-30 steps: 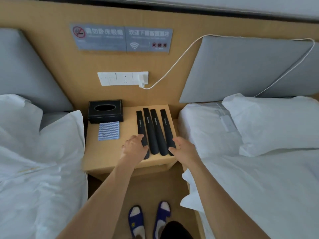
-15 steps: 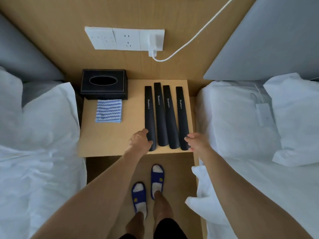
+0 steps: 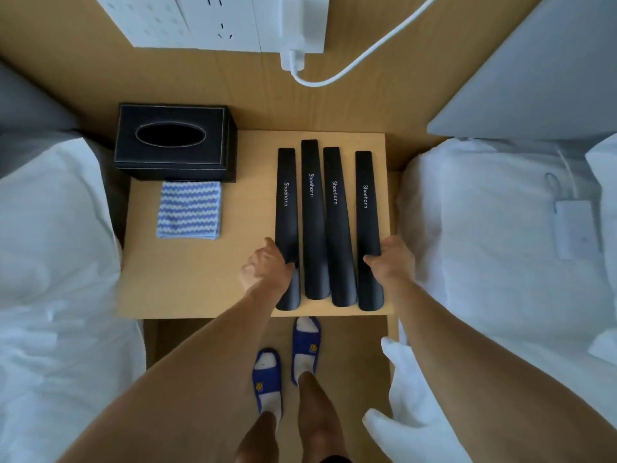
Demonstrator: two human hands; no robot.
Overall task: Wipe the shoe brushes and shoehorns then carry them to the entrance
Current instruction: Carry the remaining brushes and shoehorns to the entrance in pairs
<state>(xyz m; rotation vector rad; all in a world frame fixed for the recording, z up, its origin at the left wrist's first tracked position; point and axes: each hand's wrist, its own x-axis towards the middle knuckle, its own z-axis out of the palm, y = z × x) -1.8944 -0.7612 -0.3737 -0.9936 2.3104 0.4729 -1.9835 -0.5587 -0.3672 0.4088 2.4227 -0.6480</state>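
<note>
Several black shoehorns lie side by side on the wooden nightstand (image 3: 200, 282), wide ends toward me. My left hand (image 3: 267, 267) grips the leftmost shoehorn (image 3: 286, 202) near its wide end, thumb at its left edge. My right hand (image 3: 394, 259) pinches the rightmost shoehorn (image 3: 366, 202), fingers curled over its face and thumb at its right edge. The two middle shoehorns (image 3: 314, 212) lie untouched between my hands. A folded blue-and-white striped cloth (image 3: 189, 210) sits to the left. No shoe brush is in view.
A black tissue box (image 3: 173, 145) stands at the nightstand's back left. White beds flank it on the left (image 3: 50, 262) and right (image 3: 484, 262). A white charger cable (image 3: 350, 65) hangs from the wall socket. My feet in blue slippers (image 3: 267, 375) stand below.
My head has leaned closer over the nightstand. Both hands have slid from the shoehorns' wide tips further up and closed on the two outer ones.
</note>
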